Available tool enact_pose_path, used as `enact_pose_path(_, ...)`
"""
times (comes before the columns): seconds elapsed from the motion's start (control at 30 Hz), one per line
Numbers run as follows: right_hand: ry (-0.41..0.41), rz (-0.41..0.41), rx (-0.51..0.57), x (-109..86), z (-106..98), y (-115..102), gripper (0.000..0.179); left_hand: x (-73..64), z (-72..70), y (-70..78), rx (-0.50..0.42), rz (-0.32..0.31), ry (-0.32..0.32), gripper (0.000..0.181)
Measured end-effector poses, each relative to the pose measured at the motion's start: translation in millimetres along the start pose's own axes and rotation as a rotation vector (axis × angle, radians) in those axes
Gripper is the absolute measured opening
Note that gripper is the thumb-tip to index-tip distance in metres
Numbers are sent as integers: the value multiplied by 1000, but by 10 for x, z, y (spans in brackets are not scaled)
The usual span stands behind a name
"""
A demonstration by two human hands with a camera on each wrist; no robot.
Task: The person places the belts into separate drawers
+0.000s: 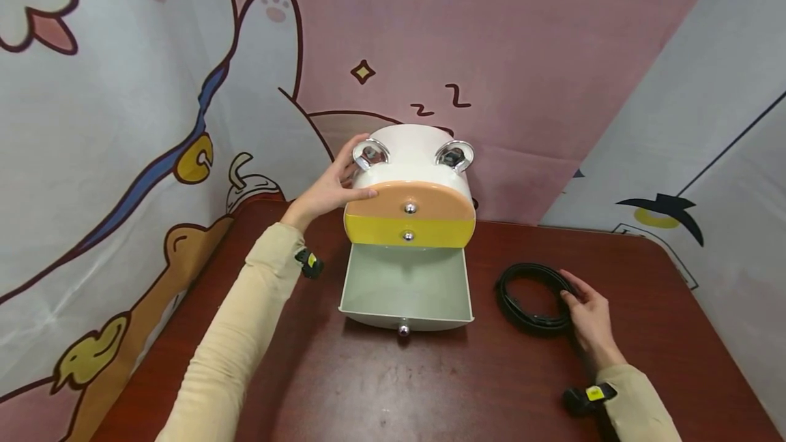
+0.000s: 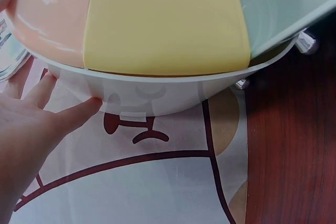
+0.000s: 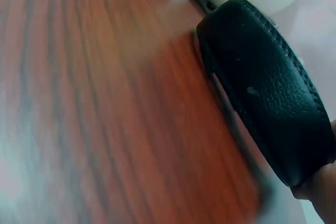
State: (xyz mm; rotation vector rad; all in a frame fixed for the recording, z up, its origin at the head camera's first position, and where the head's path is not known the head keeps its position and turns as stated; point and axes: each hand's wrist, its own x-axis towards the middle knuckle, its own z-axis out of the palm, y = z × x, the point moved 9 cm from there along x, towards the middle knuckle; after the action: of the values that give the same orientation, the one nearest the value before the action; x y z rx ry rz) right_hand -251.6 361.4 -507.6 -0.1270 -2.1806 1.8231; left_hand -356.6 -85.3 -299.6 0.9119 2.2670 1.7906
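Observation:
A small white drawer cabinet (image 1: pixel 410 149) with two silver ear-like rings stands on the table. Its orange drawer (image 1: pixel 387 202) and yellow drawer (image 1: pixel 368 232) are closed, while the pale green bottom drawer (image 1: pixel 405 285) is pulled out with nothing inside. My left hand (image 1: pixel 331 186) rests on the cabinet's left side, fingers spread along the white shell and thumb at the orange front. To the right of the cabinet is a coiled black leather belt (image 1: pixel 522 322), whose stitched edge shows in the right wrist view. My right hand (image 1: pixel 592 319) pinches the coil's right side between thumb and fingers.
The reddish-brown wooden table (image 1: pixel 516 387) runs back to a cartoon-printed cloth (image 1: pixel 503 74). That cloth stands close behind the cabinet and along the left side. Round silver knobs (image 1: pixel 403 330) stick out from the drawer fronts.

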Motion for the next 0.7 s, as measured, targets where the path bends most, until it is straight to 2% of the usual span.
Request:
enact_pose_path(0.2,-8,-31,-38,-5,110,-114,40,3,1,-3,10,0,3,94)
enact_pose_path(0.43,-30,-31,35,-28,199,-229,40,5,3,-5,1,3,3,93)
enact_pose_path(0.7,-42,-40,82,4,316,-456,40,6,9,0,-9,3,1,94)
